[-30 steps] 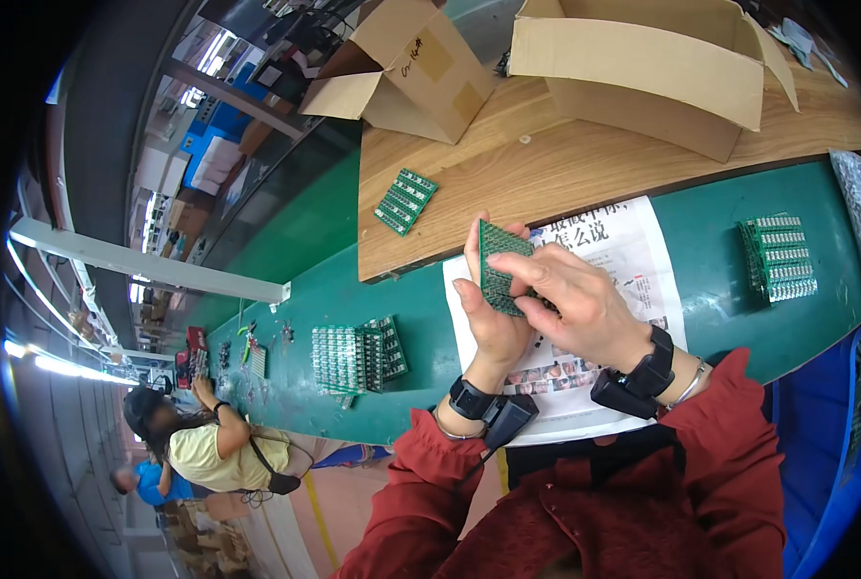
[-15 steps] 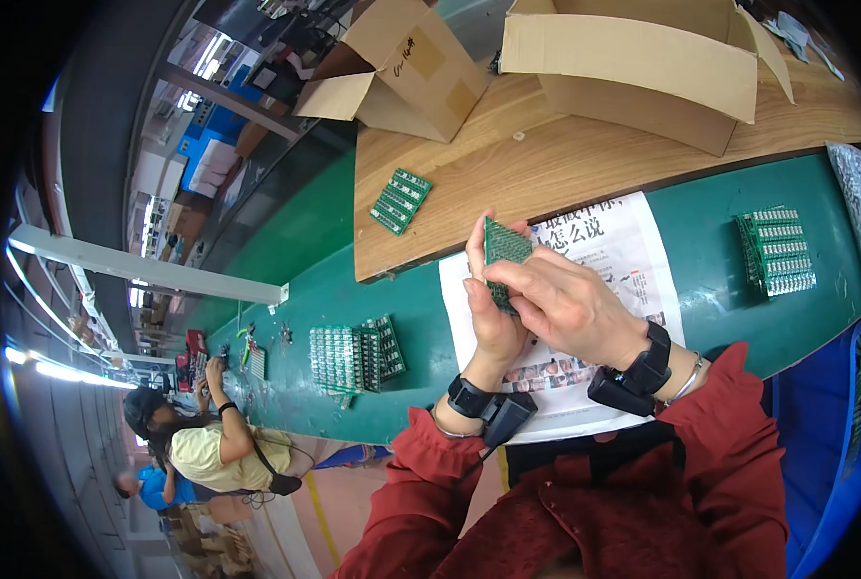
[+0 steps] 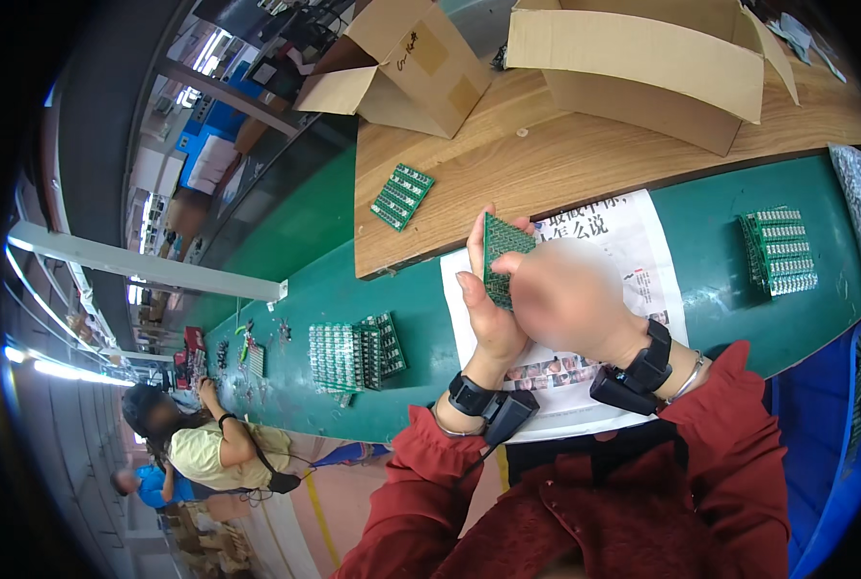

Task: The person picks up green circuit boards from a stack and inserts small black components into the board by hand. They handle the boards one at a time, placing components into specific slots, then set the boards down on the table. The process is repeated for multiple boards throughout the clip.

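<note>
In left hand, circuit board, tilted

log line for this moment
left hand: holding circuit board | right hand: at board, blurred | green table: newspaper, more boards

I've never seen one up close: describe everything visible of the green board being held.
The green board looks like a thin, rigid circuit panel, its visible face dotted with rows of small pale marks. Steeply tilted above the newspaper sheet, it sits in the left hand; the blurred right hand hides part, one finger seemingly touching its face.
</note>
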Motion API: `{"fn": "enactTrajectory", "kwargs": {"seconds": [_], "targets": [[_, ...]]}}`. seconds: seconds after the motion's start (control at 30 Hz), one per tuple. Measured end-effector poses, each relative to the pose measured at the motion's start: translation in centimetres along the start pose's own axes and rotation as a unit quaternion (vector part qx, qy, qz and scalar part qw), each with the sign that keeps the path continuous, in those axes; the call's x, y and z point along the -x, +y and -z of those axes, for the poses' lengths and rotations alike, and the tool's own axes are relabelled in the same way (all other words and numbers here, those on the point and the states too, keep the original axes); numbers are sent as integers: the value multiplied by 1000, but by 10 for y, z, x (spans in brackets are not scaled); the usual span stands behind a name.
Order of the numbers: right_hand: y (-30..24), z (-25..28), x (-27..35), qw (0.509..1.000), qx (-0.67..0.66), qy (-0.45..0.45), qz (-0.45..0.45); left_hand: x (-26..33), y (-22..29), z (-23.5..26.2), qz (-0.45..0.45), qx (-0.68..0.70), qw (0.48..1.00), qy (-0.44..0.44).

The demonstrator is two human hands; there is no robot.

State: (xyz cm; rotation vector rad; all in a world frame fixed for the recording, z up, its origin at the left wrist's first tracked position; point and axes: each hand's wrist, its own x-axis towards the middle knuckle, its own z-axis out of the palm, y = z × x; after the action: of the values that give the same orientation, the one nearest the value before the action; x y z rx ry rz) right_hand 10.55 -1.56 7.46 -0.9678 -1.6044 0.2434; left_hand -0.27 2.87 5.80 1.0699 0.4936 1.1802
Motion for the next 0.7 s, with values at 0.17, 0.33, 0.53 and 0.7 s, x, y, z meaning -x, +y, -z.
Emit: {"fn": "enactTrajectory", "kwargs": {"seconds": [0.17, 0.33, 0.53, 0.7], "targets": [[-1, 3, 0, 998, -12, -3, -55, -4, 3, 4, 1, 31, 999, 44], [1, -4, 1, 1000, 8, 2, -27, -3, 0, 4, 8, 43, 999, -17], [1, 0, 1, 999, 30, -17, -5, -3, 1, 3, -3, 28, 999, 35], [3, 3, 2, 998, 38, -21, -39, -7, 3, 5, 13, 107, 992, 70]]}}
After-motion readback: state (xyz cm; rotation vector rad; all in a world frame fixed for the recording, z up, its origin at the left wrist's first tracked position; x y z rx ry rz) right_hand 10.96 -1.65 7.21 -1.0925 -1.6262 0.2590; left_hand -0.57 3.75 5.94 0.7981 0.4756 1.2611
